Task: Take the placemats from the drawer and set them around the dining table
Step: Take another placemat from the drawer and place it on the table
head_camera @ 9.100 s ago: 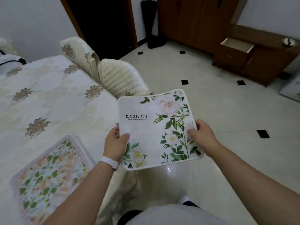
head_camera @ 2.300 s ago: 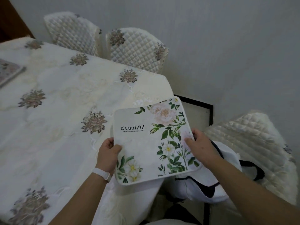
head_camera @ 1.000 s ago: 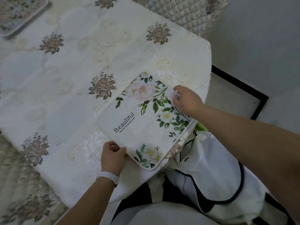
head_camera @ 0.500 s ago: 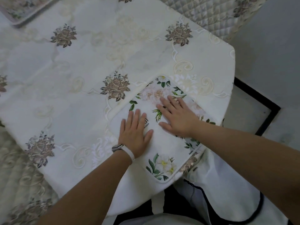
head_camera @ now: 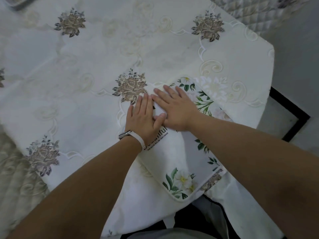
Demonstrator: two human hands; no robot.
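Observation:
A white placemat (head_camera: 176, 157) printed with green leaves, pale flowers and black lettering lies flat on the dining table (head_camera: 82, 104), near its front right corner. My left hand (head_camera: 142, 118), with a white wristband, presses flat on the mat's far left edge. My right hand (head_camera: 176, 107) lies flat beside it on the mat, fingers straight and spread. The two hands touch at the thumbs. Part of the lettering is hidden under my left wrist. The corner of another placemat (head_camera: 19, 2) shows at the table's far left edge.
A cream embroidered tablecloth with brown rose motifs covers the table. A quilted chair back (head_camera: 259, 9) stands at the far right corner. White fabric with black trim (head_camera: 233, 209) lies below the table's near edge. Grey floor with a black border (head_camera: 293, 116) is on the right.
The mat went from held in both hands to lying on the table. Over the last half second both flat hands slid along the mat toward its far left part.

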